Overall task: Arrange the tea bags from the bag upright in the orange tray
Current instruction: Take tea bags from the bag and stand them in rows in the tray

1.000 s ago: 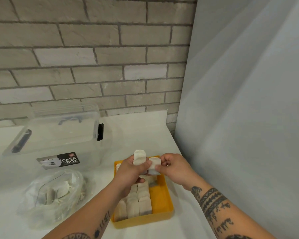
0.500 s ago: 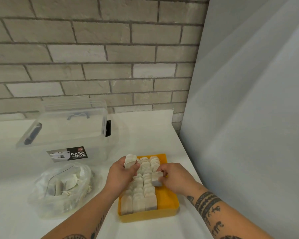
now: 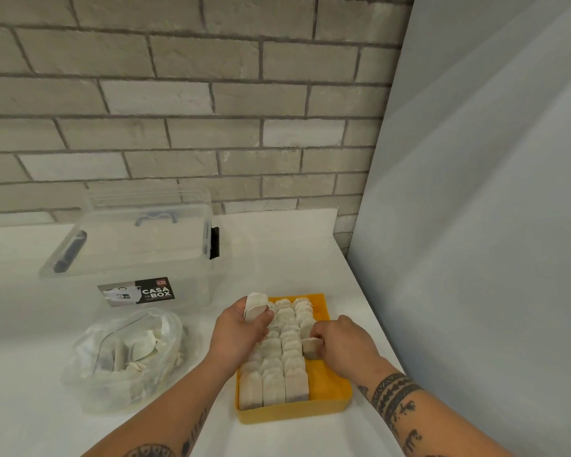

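One clear box [image 3: 136, 258] behind bag [image 3: 122, 361]

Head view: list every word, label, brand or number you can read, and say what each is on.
"CASA BOX": on the label stuck to the front of the clear box.
Red logo above "CASA": too small to read.
Fine print under "BOX": blurred, unreadable.
Tea bags and tray: no print visible.

Tea bags [image 3: 282, 361]: left row in orange tray [image 3: 330, 387] partly under left hand [image 3: 241, 334].
Box label [image 3: 136, 291], behind-left of tray: small print unreadable.
Forearms [image 3: 165, 420]: cut off below tray.
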